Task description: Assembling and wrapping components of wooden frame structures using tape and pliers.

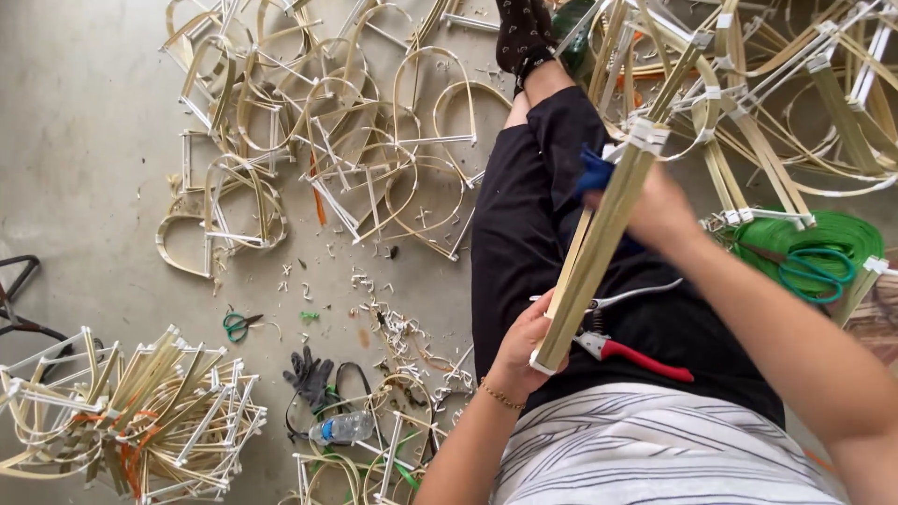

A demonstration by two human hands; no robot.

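— Where's the bamboo frame (pixel 599 243)?

— Slanted across the lap, its lower end pinched in the left hand (pixel 520 351) fingers, its upper part wrapped by the right hand (pixel 659 210), fingers closed round it.

— And around those fingers?

— Red-handled pruning shears (pixel 631 351) lie just beside the left fingertips; green scissors (pixel 816 271) rest beyond the right hand on a green tape roll (pixel 842 234).

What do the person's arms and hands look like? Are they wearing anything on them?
Both arms are bare, with no gloves or long sleeves. The left hand has a thin gold bead bracelet around its wrist. The right hand wears nothing that shows.
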